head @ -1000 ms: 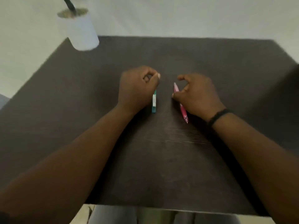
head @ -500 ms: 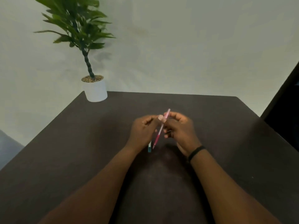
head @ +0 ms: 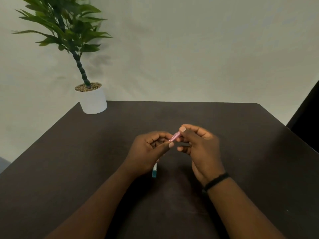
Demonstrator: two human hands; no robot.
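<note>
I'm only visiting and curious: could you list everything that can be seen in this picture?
table: one, dark brown, fills the lower view
wall: one, pale grey, behind the table
potted plant: one, green leaves in a white pot, table's far left corner
pink pen: one, pink, raised over the table's middle
teal pen: one, teal and white, only one end shows
dark object: one, black, right edge, cannot tell what
wristband: one, black, right wrist
left hand: one, pinches the pink pen's lower end, hides most of the teal pen
right hand: one, pinches the pink pen's upper end
</note>
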